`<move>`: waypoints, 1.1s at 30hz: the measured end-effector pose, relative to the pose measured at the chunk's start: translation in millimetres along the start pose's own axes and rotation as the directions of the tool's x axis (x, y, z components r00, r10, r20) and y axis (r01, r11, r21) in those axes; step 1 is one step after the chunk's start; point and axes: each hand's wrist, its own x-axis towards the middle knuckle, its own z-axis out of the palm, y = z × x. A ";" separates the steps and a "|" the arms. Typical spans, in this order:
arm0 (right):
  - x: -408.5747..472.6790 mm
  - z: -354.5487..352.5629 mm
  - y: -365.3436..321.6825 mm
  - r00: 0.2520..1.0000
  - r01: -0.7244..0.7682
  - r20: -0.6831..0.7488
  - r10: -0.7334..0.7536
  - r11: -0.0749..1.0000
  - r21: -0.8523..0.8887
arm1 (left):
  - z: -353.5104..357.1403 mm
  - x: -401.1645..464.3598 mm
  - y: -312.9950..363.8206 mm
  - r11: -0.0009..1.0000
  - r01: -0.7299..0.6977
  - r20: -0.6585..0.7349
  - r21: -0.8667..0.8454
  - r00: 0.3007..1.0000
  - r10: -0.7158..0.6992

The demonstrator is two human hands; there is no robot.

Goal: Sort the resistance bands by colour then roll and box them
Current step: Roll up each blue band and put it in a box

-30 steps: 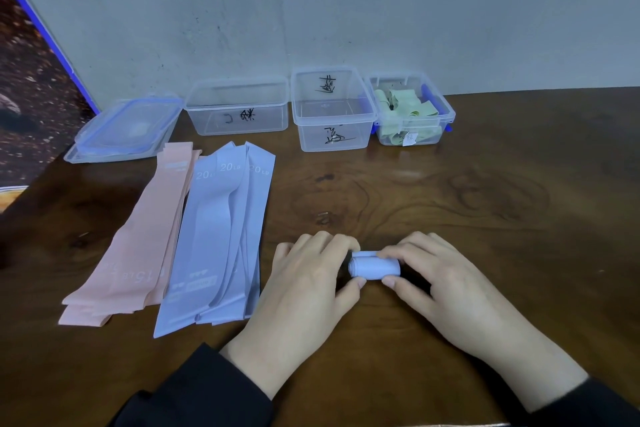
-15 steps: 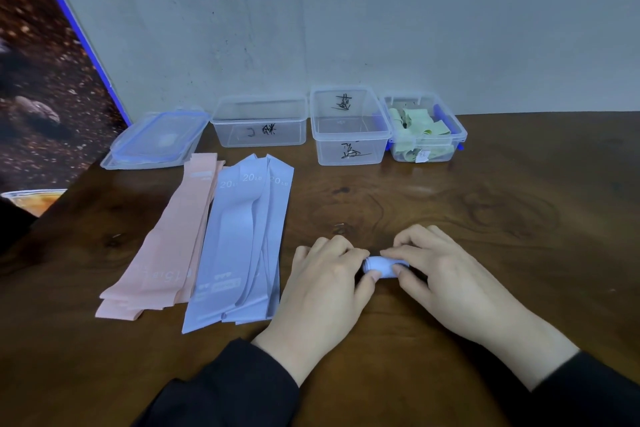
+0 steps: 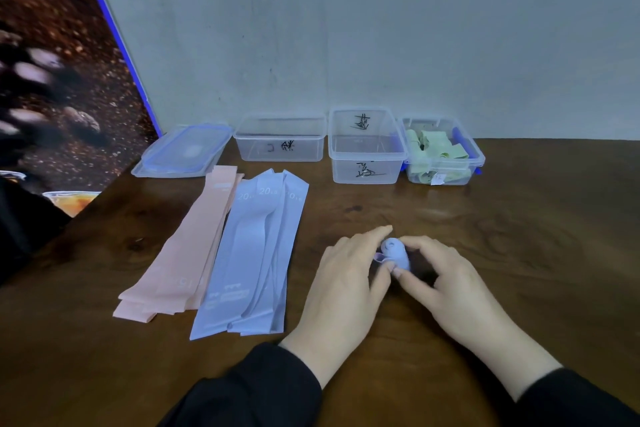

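Both hands (fingertips) pinch blue roll point(image 3: 396, 253)

Hidden and unreadable parts
Both sleeves point(image 3: 249, 392) run off the bottom edge; black scribbles on the clear boxes point(image 3: 367, 163) are illegible.

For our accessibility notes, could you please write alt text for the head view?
Two hands, left and right, hold a rolled pale blue resistance band on a brown wooden table. Flat pink bands and flat blue bands lie left; three clear plastic boxes stand behind.
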 end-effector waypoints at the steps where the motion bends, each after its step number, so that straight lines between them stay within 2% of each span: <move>1: -0.6 -0.1 0.0 0.999 -0.037 0.008 0.037 0.999 0.036 | 1.4 1.5 1.1 1.000 -0.028 -0.005 0.010 1.000 0.028; 3: -1.4 -0.3 1.7 0.997 -0.075 0.033 0.073 0.996 0.058 | 8.3 3.1 -2.4 0.991 -0.102 0.001 0.086 0.995 0.102; 5: -0.6 -0.2 2.3 0.995 -0.088 0.057 0.087 0.996 0.004 | 14.7 4.3 -8.3 0.972 -0.156 0.017 0.176 0.988 0.155; 8: 0.5 -0.8 4.8 0.991 -0.116 0.061 0.116 0.993 -0.002 | 17.1 4.6 -11.3 0.945 -0.191 0.031 0.267 0.981 0.190; 14: -0.6 -3.7 0.3 0.996 -0.079 0.049 0.077 0.997 0.027 | 15.6 1.7 -6.6 0.952 -0.167 0.037 0.257 0.986 0.163; 16: -0.7 -3.3 0.9 0.995 -0.077 0.061 0.075 0.997 0.029 | 14.3 0.4 -5.9 0.980 -0.107 0.058 0.169 0.993 0.098; 18: -1.9 -4.9 0.1 0.994 -0.081 0.078 0.076 0.995 0.061 | 11.6 0.2 -4.3 1.000 0.014 0.079 0.011 0.997 -0.015; 21: -4.9 -10.7 -7.5 0.991 -0.122 0.074 0.107 0.962 0.242 | 3.6 3.2 1.2 0.971 0.129 0.110 -0.202 0.988 -0.109; 25: -4.0 -18.9 -19.9 0.971 -0.231 0.086 0.222 0.791 0.566 | -10.3 9.4 10.6 0.879 0.274 0.130 -0.391 0.962 -0.242; 30: 8.1 -25.2 -35.2 0.955 -0.274 0.149 0.256 0.575 0.771 | -32.3 27.0 20.6 0.790 0.303 0.142 -0.533 0.952 -0.270; 33: 22.4 -32.2 -44.4 0.953 -0.277 0.171 0.249 0.492 0.825 | -49.3 47.0 20.9 0.736 0.312 0.193 -0.601 0.950 -0.245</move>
